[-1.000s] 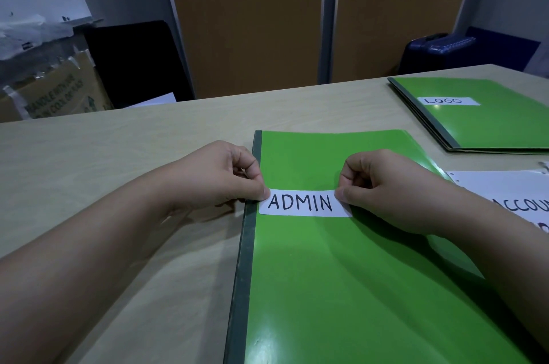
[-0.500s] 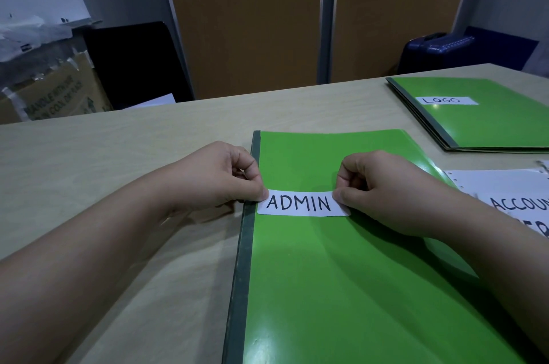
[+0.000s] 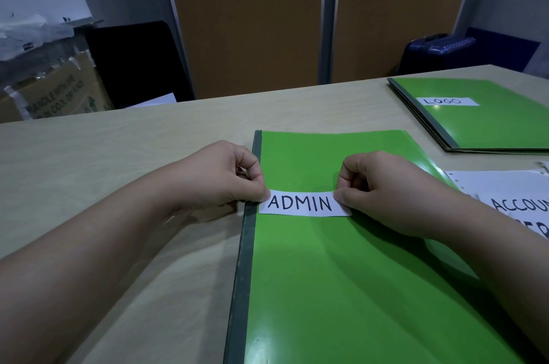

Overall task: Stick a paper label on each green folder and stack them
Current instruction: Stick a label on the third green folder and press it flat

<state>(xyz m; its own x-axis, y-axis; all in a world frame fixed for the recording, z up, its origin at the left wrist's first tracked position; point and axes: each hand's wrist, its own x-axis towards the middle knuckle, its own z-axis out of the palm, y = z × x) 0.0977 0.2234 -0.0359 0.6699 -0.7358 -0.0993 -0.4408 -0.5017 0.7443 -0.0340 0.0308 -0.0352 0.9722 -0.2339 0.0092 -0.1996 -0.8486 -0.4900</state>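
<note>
A green folder (image 3: 341, 280) with a dark spine lies on the table in front of me. A white paper label (image 3: 303, 203) reading ADMIN lies across its upper part, near the spine. My left hand (image 3: 225, 176) pinches the label's left end with curled fingers. My right hand (image 3: 383, 188) pinches the right end the same way. At the far right a stack of green folders (image 3: 490, 125) lies flat, its top one bearing a LOGO label (image 3: 447, 101).
A white sheet (image 3: 505, 194) with handwritten words, one starting ACCOUN, lies at the right edge beside the folder. The wooden table (image 3: 104, 185) stretches to the left. Behind it stand a cardboard box (image 3: 56, 96), a black chair back (image 3: 136, 63) and a blue suitcase (image 3: 436, 51).
Both hands have held the ADMIN label on the folder throughout. Nothing has visibly moved beyond a slight shift of the view.
</note>
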